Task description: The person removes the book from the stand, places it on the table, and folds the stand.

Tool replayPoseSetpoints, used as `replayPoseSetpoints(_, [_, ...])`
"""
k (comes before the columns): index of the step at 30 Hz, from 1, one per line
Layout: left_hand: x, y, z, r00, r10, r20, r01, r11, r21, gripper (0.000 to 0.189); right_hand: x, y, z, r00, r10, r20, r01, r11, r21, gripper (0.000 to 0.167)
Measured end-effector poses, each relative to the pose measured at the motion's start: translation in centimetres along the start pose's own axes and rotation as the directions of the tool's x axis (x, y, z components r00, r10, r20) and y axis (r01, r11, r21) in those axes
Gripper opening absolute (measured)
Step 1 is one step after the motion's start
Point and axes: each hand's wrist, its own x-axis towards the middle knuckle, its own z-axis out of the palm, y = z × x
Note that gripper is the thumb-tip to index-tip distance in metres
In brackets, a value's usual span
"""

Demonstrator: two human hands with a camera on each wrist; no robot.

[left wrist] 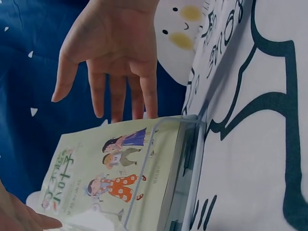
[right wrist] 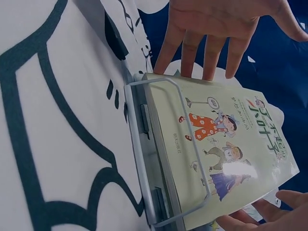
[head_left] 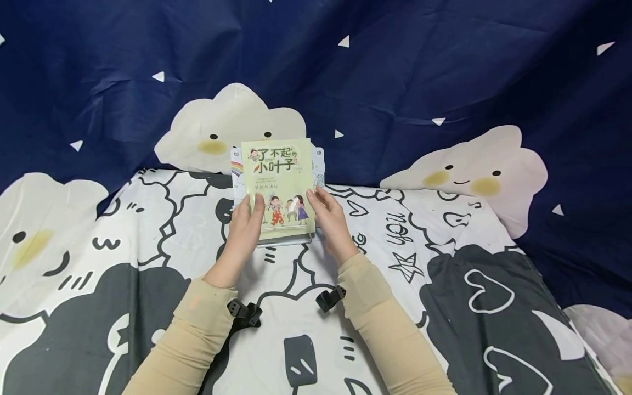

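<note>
A pale green book (head_left: 278, 181) with cartoon children on its cover leans on a reading stand (head_left: 319, 159) with a printed back board. Across the book's lower front runs the stand's pale wire bar (left wrist: 144, 168). My left hand (head_left: 243, 222) is at the book's left side, thumb along the cover edge. On the opposite side, my right hand (head_left: 332, 219) has its fingertips at the edge. Both wrist views show the far hand with fingers extended: the right hand (left wrist: 115, 53) in the left view, the left hand (right wrist: 211, 38) in the right view.
A white cloth (head_left: 276, 307) with black cartoon drawings covers the surface under the stand. Behind it hangs a dark blue curtain (head_left: 395, 71) with clouds and small white triangles. Black straps (head_left: 331, 298) sit at both wrists, over beige sleeves (head_left: 395, 340).
</note>
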Motion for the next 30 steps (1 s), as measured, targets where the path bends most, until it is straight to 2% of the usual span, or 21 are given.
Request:
replayPoseSetpoints(9, [-0.3, 0.6, -0.2, 1.000, 0.015, 0.004, -0.014, 0.998, -0.063, 0.102, -0.4, -0.9, 0.0, 0.997, -0.072, -0.020, 0.071, 0.997, -0.018, 0.063])
replayPoseSetpoints(18, [-0.7, 0.7, -0.2, 0.997, 0.080, -0.015, -0.081, 0.990, -0.112, 0.102, -0.8, -1.1, 0.0, 0.994, -0.101, -0.040, 0.102, 0.995, 0.018, 0.060])
replayPoseSetpoints(24, [-0.9, 0.8, -0.2, 0.994, 0.111, -0.021, -0.113, 0.984, -0.141, 0.086, -0.7, -1.3, 0.0, 0.986, -0.151, -0.070, 0.156, 0.984, 0.086, 0.058])
replayPoseSetpoints(30, [-0.9, 1.2, -0.1, 0.990, 0.135, -0.029, -0.138, 0.976, -0.166, 0.075, -0.9, -1.8, -0.2, 0.979, -0.181, -0.093, 0.190, 0.976, 0.107, 0.058])
